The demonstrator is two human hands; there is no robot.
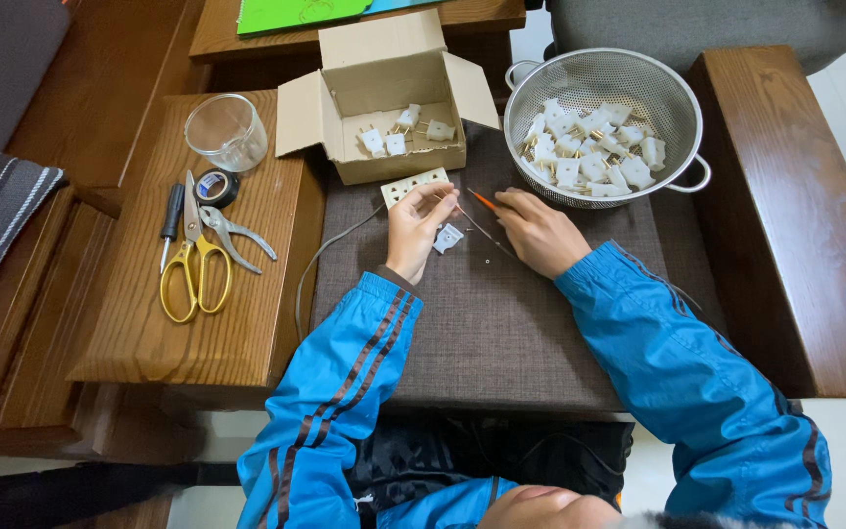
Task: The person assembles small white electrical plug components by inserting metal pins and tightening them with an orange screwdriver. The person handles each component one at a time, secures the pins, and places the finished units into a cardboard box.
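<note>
White plastic filled the scene: the left hand (pixel 413 230) pinched a small white plug (pixel 448 238) between its fingertips, touching the white socket strip (pixel 413 184) just above it. The right hand (pixel 539 233), closed on an orange-handled screwdriver (pixel 483 202), pointed its tip toward that pinch. Beyond the right hand stood a metal colander (pixel 682 108) of plugs; beyond the left, a cardboard box (pixel 384 59).
</note>
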